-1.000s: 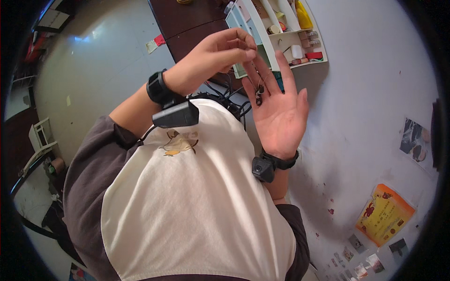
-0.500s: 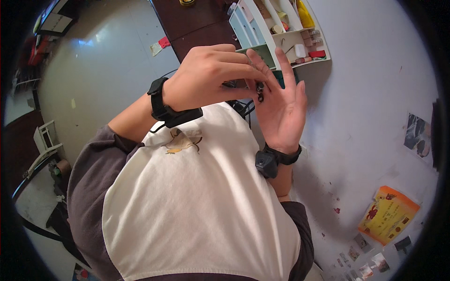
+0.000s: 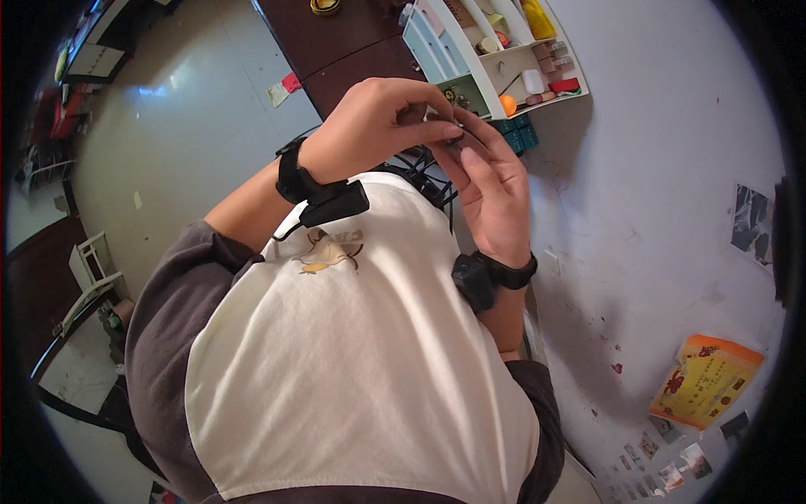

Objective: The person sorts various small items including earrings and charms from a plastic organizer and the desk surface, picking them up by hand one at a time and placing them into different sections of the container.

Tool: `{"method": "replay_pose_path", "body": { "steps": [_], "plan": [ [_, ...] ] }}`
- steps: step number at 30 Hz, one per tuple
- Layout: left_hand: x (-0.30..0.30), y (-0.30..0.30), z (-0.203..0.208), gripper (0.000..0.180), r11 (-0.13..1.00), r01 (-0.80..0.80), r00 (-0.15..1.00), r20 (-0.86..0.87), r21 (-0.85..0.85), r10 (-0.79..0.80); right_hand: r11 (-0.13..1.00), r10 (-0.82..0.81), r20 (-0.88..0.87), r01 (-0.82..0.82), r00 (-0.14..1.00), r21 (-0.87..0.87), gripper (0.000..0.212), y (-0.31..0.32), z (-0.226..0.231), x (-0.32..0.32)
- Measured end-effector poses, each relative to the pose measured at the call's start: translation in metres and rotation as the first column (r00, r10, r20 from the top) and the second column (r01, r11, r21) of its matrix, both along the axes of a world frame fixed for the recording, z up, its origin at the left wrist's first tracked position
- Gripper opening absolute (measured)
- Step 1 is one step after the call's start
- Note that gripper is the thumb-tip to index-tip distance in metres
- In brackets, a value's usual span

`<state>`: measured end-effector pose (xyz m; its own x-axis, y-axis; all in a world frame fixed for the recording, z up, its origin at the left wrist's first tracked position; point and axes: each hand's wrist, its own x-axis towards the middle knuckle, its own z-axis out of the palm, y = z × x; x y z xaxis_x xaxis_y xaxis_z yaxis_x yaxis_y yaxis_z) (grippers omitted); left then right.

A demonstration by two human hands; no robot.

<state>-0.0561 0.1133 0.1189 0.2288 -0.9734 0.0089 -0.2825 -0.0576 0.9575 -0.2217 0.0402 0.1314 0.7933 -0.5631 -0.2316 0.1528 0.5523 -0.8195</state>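
Note:
My left hand (image 3: 365, 126) comes in from the left, thumb and fingers pinched together. My right hand (image 3: 497, 202) is raised palm-up on the right, its fingers curled in to meet the left fingertips. A small dark object (image 3: 454, 142) is held between the fingertips of both hands; it is mostly covered, so its kind cannot be made out. Each wrist wears a black strap, the left with a black box-shaped device (image 3: 340, 204) and the right with a small black camera-like device (image 3: 474, 281).
Beyond my hands, a dark brown table (image 3: 344, 50) carries a white organizer (image 3: 483, 71) with drawers and small items. Black cables (image 3: 428, 181) lie behind my wrists. A pale wall (image 3: 646, 168) with an orange-yellow certificate (image 3: 708, 382) runs along the right.
My right fingers, spread upright before, have curled in around the small dark object. The left fingertips have shifted slightly left and up, and the object is now more hidden.

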Motion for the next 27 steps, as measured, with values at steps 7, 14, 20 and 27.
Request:
{"method": "replay_pose_path", "body": {
  "steps": [7, 14, 20, 27],
  "plan": [
    [-0.014, -0.015, -0.026, 0.025, 0.996, 0.08, 0.885, -0.463, 0.042, -0.052, 0.968, -0.09, -0.144, 0.052, 0.986, -0.246, 0.029, -0.009, -0.015, -0.012],
    [-0.026, -0.028, -0.031, 0.028, 0.987, 0.156, 0.813, -0.564, -0.026, -0.143, 0.869, -0.307, -0.272, 0.153, 0.912, -0.47, 0.019, -0.006, -0.013, -0.023],
    [-0.033, -0.032, -0.022, 0.024, 0.967, 0.236, 0.711, -0.663, -0.091, -0.236, 0.87, -0.385, -0.148, 0.305, 0.911, -0.387, 0.017, -0.013, -0.018, -0.029],
    [-0.03, -0.024, -0.026, 0.02, 0.974, 0.213, 0.75, -0.626, -0.075, -0.212, 0.905, -0.417, -0.133, 0.399, 0.899, -0.146, 0.018, -0.008, -0.024, -0.033]
  ]
}}
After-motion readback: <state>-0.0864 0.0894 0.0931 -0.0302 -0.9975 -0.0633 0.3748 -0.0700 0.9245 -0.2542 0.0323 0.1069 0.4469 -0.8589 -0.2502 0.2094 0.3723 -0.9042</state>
